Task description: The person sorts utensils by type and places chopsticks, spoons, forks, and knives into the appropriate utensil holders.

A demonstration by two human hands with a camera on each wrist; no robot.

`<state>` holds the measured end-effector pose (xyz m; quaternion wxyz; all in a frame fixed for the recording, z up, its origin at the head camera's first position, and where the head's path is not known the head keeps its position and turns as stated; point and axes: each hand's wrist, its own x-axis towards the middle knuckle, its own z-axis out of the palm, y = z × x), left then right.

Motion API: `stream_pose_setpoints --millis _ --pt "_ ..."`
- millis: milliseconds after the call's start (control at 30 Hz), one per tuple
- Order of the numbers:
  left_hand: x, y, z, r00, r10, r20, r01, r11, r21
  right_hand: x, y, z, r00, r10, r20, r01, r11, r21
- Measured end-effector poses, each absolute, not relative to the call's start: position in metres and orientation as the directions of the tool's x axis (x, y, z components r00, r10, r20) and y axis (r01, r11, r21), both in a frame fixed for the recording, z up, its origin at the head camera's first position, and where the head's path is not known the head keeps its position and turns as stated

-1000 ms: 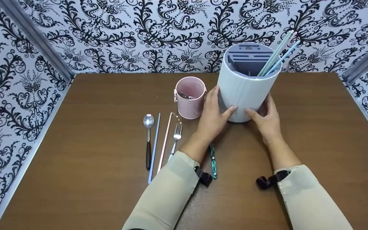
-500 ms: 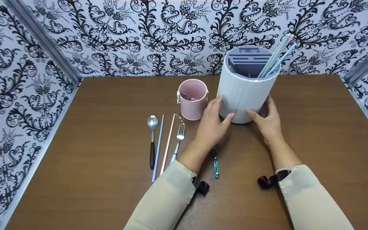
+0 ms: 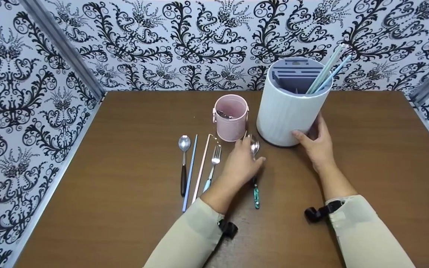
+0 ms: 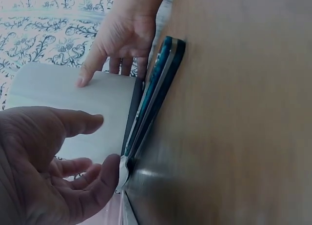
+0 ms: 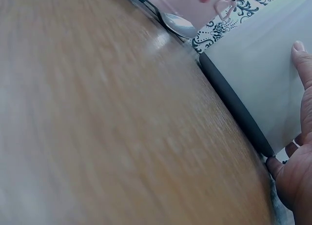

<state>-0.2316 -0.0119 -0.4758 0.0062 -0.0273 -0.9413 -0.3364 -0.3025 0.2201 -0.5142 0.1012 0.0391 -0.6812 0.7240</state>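
Note:
The right hand (image 3: 315,149) grips the lower right side of a white cylindrical utensil holder (image 3: 289,115). Its thumb lies on the front and its fingers reach behind. The holder, with a grey slotted top, stands on the table; pale green and blue straws (image 3: 324,74) lean out of it. My left hand (image 3: 238,163) is off the holder, fingers parted and holding nothing. It hovers by a metal spoon (image 3: 254,144) with a green patterned handle (image 4: 148,103). A thin pointed metal tip (image 4: 129,210) shows beside that spoon; its kind is unclear.
A pink cup (image 3: 231,128) with metal cutlery inside stands left of the holder. Farther left lie a fork (image 3: 216,158), a pink straw (image 3: 202,167), a blue straw (image 3: 190,173) and a dark-handled spoon (image 3: 184,163). Patterned walls (image 3: 162,44) border the wooden table (image 3: 125,149).
My left hand has let go of the holder and moved down and left to the green-handled spoon. The right hand has stayed on the holder. The head view has shifted slightly.

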Motion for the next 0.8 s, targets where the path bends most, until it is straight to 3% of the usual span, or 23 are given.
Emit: stream_pose_setpoints --millis 333,800 --pt "-0.224 -0.013 -0.478 -0.995 0.063 -0.073 0.009 0.819 0.574 -0.304 0.224 -0.513 -0.981 0.093 0.17 -0.173 -0.022 -0.985" --pt "-0.22 -0.011 -0.477 -0.992 0.101 -0.082 0.045 0.858 0.512 -0.303 0.221 -0.512 -0.985 0.092 0.149 -0.148 0.023 -0.989"
